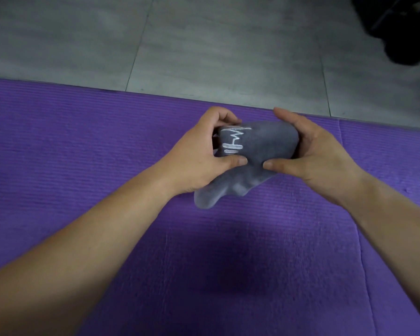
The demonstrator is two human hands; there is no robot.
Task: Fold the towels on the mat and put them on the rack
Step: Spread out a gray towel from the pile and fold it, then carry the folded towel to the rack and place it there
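A small grey towel (264, 146) with white embroidered lettering is bunched into a roll above the purple mat (83, 154). My left hand (204, 151) grips its left end, thumb on top and fingers curled round the far side. My right hand (318, 151) holds the right end, thumb pressed on the near side and fingers wrapped behind. A loose flap of the towel hangs down toward the mat between my wrists. No rack is in view.
Grey floor tiles (204, 44) lie beyond the mat's far edge. A dark object (403, 27) sits at the top right corner. A second mat panel (398, 166) adjoins on the right.
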